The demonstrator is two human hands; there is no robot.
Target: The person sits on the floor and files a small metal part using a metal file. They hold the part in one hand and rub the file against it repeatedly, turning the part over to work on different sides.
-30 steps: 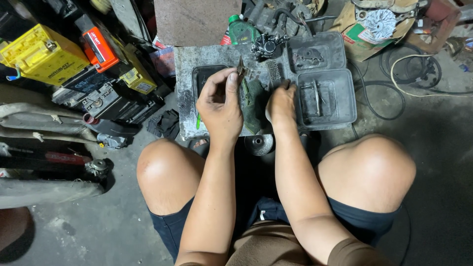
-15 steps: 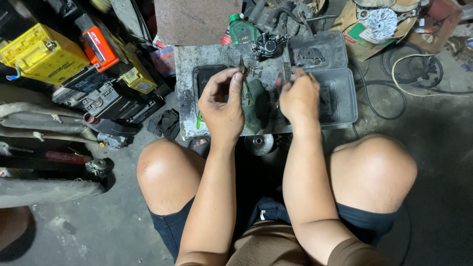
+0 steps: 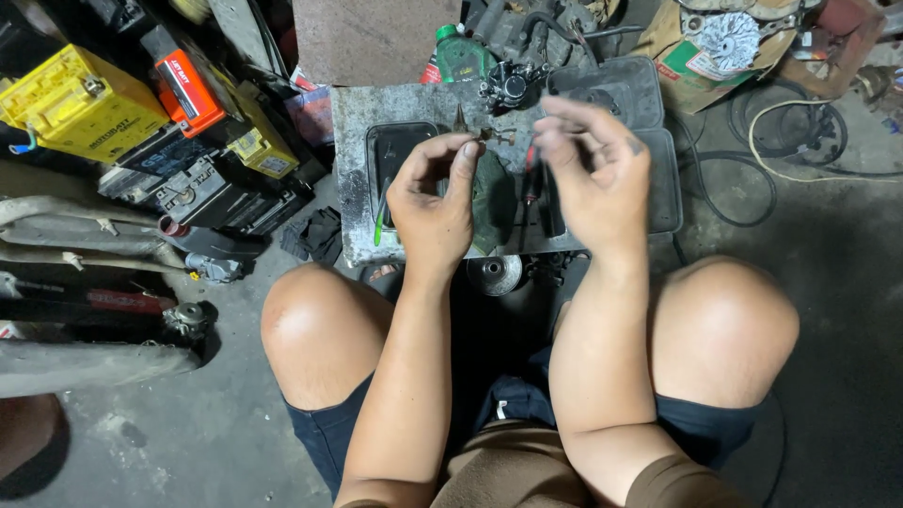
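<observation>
A small metal part (image 3: 489, 134), thin and brownish with a pin-like end, is held up in the air between both hands, above a grimy grey work slab (image 3: 353, 179) that sits on the floor between the person's knees. The left hand (image 3: 435, 202) pinches the part at its tip with thumb and forefinger closed on it, the other fingers curled in. The right hand (image 3: 594, 174) hovers just beside it, its fingertips (image 3: 548, 141) drawn together near the part's other end; whether they actually grip it or only touch it cannot be told from this view.

To handle so small a piece well, it seems wise to keep the pinch firm, hold the part over the slab so that it lands there if it slips, and turn it slowly with the right fingertips.

Beneath the hands lie a dark green rag (image 3: 494, 198) and a red-handled screwdriver (image 3: 530, 183). A black tray (image 3: 390, 150) sits to the left on the slab, with a green-handled tool (image 3: 378, 226) at its edge, and a grey plastic tray (image 3: 658, 179) to the right. A small black carburettor-like assembly (image 3: 508, 87) stands at the far edge. A round metal disc (image 3: 495, 274) lies on the floor near the slab. Further left are a yellow battery (image 3: 80, 103) and an orange battery (image 3: 188, 80); cables (image 3: 790, 141) coil at the right.
</observation>
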